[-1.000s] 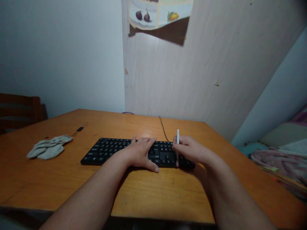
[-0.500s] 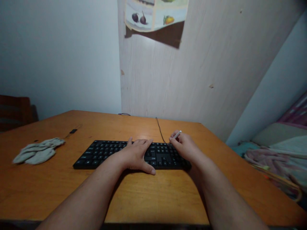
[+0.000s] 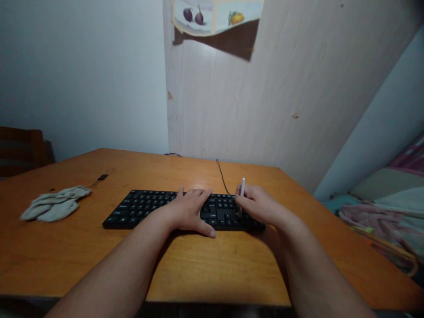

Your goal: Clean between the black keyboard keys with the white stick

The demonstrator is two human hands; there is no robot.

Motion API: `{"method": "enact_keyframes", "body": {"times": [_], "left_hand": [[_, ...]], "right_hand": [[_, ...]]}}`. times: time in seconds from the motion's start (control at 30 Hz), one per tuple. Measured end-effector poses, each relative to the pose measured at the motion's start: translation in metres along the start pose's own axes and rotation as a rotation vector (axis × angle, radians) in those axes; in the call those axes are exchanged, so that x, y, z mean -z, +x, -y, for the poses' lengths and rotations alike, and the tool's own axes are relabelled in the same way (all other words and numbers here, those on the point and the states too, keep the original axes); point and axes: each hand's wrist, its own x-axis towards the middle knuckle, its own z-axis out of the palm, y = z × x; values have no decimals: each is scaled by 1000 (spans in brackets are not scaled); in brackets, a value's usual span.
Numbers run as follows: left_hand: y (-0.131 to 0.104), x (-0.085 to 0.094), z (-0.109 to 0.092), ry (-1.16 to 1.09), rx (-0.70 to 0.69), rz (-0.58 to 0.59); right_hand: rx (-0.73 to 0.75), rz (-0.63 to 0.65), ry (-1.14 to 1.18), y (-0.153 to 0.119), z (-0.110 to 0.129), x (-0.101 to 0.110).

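Observation:
A black keyboard (image 3: 142,207) lies flat across the middle of the wooden table. My left hand (image 3: 192,211) rests over its middle with fingers spread and the thumb on the near edge. Over the keyboard's right end, my right hand (image 3: 256,202) is closed round a thin white stick-like tool (image 3: 243,187), which stands nearly upright. The tool's lower end is dark and blurred near the right-hand keys; whether it touches them is hard to tell. A black cable (image 3: 222,176) runs back from the keyboard.
A crumpled pale cloth (image 3: 56,204) lies at the left, with a small black object (image 3: 102,177) on a string behind it. A wooden chair (image 3: 21,150) stands far left. Bedding (image 3: 371,216) is beyond the right table edge. Walls rise behind.
My right hand has turned the white tool from a slant to nearly upright and moved it slightly right. My left hand keeps its place on the keyboard. The view has tipped down a little.

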Motion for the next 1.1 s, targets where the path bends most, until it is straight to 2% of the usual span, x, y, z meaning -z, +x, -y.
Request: {"method": "enact_keyframes", "body": {"times": [0.1, 0.27, 0.4, 0.47, 0.63, 0.8, 0.97, 1.1], "left_hand": [[1, -2, 1, 2, -3, -1], [1, -2, 2, 5, -2, 2], [0, -1, 0, 7, -2, 8], [0, -1, 0, 5, 3, 11], [0, -1, 0, 3, 7, 12], [0, -1, 0, -2, 6, 9], [1, -3, 2, 3, 3, -1], [1, -3, 3, 0, -2, 0]], "right_hand": [[-4, 62, 89, -2, 4, 3], [-63, 242, 313, -7, 11, 6], [-118, 261, 357, -7, 10, 5], [-115, 228, 314, -5, 6, 2], [-73, -16, 139, 6, -11, -7], [-77, -193, 60, 13, -26, -14], [-125, -266, 35, 14, -29, -10], [-114, -222, -4, 12, -28, -4]]}}
